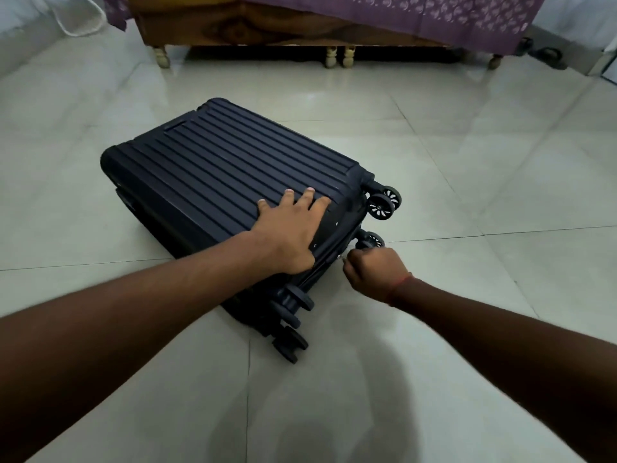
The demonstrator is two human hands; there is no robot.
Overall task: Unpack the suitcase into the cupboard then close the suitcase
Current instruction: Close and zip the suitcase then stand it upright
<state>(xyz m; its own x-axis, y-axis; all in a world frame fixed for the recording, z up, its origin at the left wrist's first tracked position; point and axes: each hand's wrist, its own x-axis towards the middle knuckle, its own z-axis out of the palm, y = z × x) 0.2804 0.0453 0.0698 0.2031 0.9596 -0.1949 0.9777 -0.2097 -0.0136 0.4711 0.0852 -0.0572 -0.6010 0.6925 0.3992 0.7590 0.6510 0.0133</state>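
A dark navy hard-shell suitcase [227, 168] with ribbed lid lies flat and closed on the tiled floor, its wheels toward me and to the right. My left hand [290, 228] lies spread with straight fingers on the lid near the wheel end, pressing down. My right hand [374, 272] is curled at the suitcase's side seam between the wheels, pinching a small zip pull [342, 258]. The cupboard is out of view.
A wooden bed [233, 25] with a purple patterned cover [434, 15] stands at the back on short legs. Dark sandals [547, 55] lie at the far right by the wall. Pale floor tiles [500, 182] surround the suitcase on all sides.
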